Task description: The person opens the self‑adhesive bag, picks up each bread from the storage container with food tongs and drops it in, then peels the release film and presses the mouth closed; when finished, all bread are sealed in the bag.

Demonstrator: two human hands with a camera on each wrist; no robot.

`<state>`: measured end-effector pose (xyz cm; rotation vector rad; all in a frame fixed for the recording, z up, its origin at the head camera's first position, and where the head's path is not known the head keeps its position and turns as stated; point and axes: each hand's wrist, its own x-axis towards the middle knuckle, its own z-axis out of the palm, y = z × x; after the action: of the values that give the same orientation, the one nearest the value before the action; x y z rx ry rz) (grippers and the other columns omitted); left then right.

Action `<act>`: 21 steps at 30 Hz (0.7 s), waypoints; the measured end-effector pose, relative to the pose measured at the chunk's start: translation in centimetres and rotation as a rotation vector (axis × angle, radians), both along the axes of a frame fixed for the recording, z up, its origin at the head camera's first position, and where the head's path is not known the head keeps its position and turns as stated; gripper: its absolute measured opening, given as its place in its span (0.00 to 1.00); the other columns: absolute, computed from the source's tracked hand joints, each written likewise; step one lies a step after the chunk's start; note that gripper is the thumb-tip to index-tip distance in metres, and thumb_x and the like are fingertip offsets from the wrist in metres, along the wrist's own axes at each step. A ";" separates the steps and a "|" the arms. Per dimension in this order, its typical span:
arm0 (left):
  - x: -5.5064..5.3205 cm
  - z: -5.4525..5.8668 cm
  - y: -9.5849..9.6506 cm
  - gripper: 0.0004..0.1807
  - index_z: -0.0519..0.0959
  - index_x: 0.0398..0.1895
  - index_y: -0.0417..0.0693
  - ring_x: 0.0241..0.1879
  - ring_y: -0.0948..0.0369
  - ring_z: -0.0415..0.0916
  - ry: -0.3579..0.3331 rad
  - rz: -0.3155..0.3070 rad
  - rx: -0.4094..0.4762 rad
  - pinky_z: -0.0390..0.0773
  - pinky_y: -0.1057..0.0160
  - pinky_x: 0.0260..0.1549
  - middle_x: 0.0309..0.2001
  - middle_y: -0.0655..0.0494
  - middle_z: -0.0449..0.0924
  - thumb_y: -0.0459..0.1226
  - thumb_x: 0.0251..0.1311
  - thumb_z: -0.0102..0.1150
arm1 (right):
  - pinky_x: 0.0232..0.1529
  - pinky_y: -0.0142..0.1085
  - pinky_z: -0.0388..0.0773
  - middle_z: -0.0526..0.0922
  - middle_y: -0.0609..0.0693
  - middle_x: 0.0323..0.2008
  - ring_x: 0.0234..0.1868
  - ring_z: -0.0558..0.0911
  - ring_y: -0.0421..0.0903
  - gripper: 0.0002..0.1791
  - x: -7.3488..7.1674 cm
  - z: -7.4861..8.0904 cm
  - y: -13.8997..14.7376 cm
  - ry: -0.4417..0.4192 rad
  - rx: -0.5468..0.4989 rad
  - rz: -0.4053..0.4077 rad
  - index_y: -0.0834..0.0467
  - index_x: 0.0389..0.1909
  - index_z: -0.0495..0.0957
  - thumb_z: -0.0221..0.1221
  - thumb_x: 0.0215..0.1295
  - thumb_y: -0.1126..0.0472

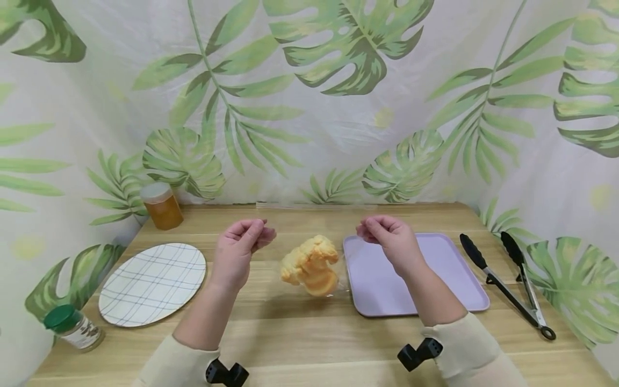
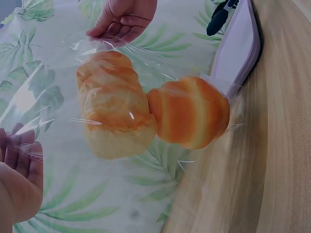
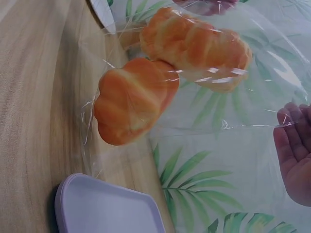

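Note:
A clear plastic bag (image 3: 204, 114) is stretched between the two hands, with two breads inside. The longer, knobbly bread (image 2: 114, 107) is pale gold; beneath it sits a rounder orange bread (image 2: 189, 112) with a light stripe. In the head view, the left hand (image 1: 238, 250) pinches the bag's left upper side between thumb and fingers. Opposite it, the right hand (image 1: 394, 244) pinches the right upper side. The breads hang between and below the hands, over the wooden table.
At left lie a white checked plate (image 1: 152, 285), a green-capped shaker jar (image 1: 74, 328) and, farther back, a jar of amber contents (image 1: 162, 207). A lilac tray (image 1: 387, 290) lies under the right forearm, with black-tipped tongs (image 1: 512, 298) beside it. Leaf-patterned cloth (image 1: 329, 134) backs the table.

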<state>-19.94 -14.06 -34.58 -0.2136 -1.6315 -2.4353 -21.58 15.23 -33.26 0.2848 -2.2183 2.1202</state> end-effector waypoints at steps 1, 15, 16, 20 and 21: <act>0.0 0.0 0.0 0.16 0.83 0.27 0.55 0.32 0.69 0.86 0.001 0.003 0.006 0.85 0.69 0.41 0.26 0.64 0.87 0.29 0.69 0.52 | 0.42 0.28 0.84 0.86 0.36 0.27 0.34 0.85 0.34 0.09 0.0 -0.1 0.0 -0.001 0.000 0.000 0.63 0.38 0.80 0.52 0.73 0.64; 0.2 -0.2 0.3 0.18 0.85 0.31 0.54 0.33 0.68 0.85 0.007 -0.036 0.064 0.85 0.69 0.39 0.29 0.62 0.88 0.26 0.69 0.49 | 0.42 0.27 0.82 0.86 0.38 0.26 0.33 0.84 0.35 0.18 -0.2 -0.1 0.0 -0.016 -0.055 0.016 0.47 0.25 0.81 0.49 0.75 0.62; 0.2 -0.2 0.4 0.18 0.85 0.31 0.54 0.33 0.68 0.86 0.005 -0.034 0.067 0.85 0.69 0.40 0.30 0.63 0.88 0.26 0.69 0.49 | 0.42 0.27 0.82 0.86 0.38 0.26 0.32 0.84 0.35 0.18 -0.2 -0.2 0.0 -0.016 -0.057 0.013 0.47 0.25 0.81 0.49 0.75 0.62; 0.2 -0.2 0.7 0.18 0.86 0.33 0.55 0.35 0.67 0.86 0.002 -0.026 0.098 0.85 0.69 0.41 0.32 0.62 0.89 0.27 0.69 0.49 | 0.42 0.27 0.83 0.86 0.38 0.26 0.32 0.84 0.35 0.17 -0.3 -0.1 -0.1 -0.020 -0.060 0.001 0.48 0.26 0.81 0.50 0.74 0.62; 0.1 -0.1 0.8 0.18 0.86 0.34 0.56 0.35 0.67 0.86 -0.001 -0.023 0.109 0.85 0.69 0.40 0.33 0.62 0.88 0.27 0.69 0.49 | 0.41 0.27 0.83 0.86 0.38 0.25 0.32 0.84 0.35 0.16 -0.3 -0.1 -0.1 -0.023 -0.058 -0.010 0.49 0.26 0.81 0.50 0.74 0.62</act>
<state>-19.80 -13.30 -34.70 -0.2144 -1.4986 -2.5329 -21.87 15.09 -33.36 0.2464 -2.1610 2.1892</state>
